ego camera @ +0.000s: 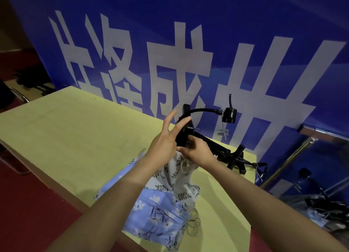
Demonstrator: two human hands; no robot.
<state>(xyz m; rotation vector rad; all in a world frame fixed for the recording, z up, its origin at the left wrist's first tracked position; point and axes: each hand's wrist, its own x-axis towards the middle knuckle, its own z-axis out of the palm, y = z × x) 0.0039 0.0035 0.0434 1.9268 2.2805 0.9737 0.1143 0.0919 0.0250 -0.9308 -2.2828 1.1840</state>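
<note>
At the centre of the frame, the mouth of a white leaf-print pouch (175, 174) is gripped by the right hand (198, 153) at the black gooseneck device (184, 134). The left hand (164, 140) is held open, fingers straight against the device. Both are raised above the yellow worktop (66, 134).

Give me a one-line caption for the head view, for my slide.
Left hand touches a black gooseneck stand while right hand pinches a leaf-print bag over a yellow table.

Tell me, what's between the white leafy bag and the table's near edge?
A blue flowered bag lies flat there, touching the white bag, with coiled cord at its right. The head view shows it.
</note>
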